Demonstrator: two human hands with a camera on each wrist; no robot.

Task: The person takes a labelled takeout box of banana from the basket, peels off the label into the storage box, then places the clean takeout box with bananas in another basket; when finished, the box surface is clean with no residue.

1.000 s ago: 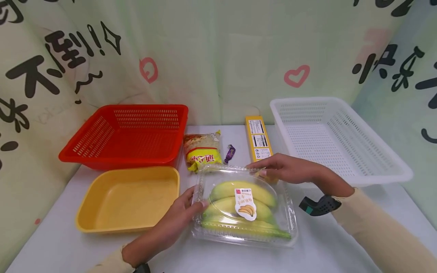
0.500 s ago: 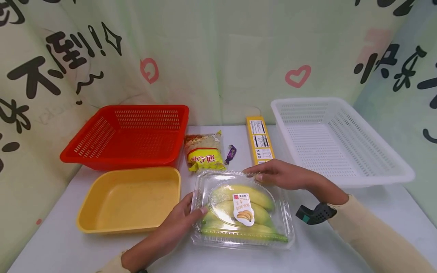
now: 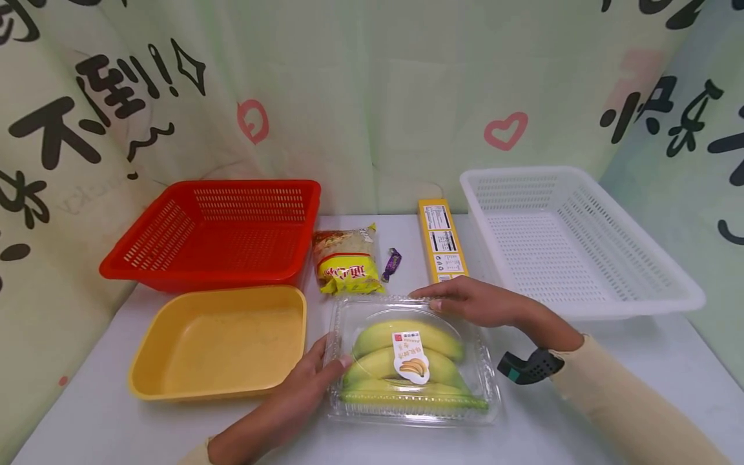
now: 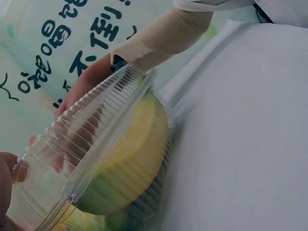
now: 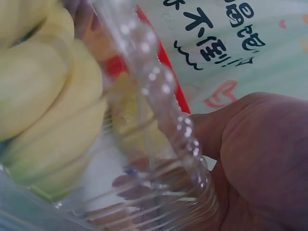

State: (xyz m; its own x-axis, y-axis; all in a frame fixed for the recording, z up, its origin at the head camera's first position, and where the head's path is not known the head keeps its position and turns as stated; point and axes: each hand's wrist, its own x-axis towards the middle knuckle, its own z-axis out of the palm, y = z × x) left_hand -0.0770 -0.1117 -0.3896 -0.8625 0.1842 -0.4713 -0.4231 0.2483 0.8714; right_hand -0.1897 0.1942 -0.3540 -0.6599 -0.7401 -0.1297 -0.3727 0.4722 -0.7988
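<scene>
A clear plastic clamshell box of bananas lies level at the front middle of the table, a white label on its lid. At the box's left edge, my left hand grips with the thumb on top and the fingers hidden beneath the side. My right hand holds the far edge towards the right. The right wrist view shows its fingers through the ribbed plastic wall, with the thumb side outside. In the left wrist view the box is seen side-on, close over the white tabletop.
Back left stands a red basket, with a yellow tub in front of it. Behind the clamshell lie a yellow-labelled food bag, a purple-wrapped candy and a narrow yellow carton. A white basket stands at the right.
Both hands have brought the clamshell box slightly nearer the person and a little to the left. Their hold on it looks the same; the other things have stayed put.
</scene>
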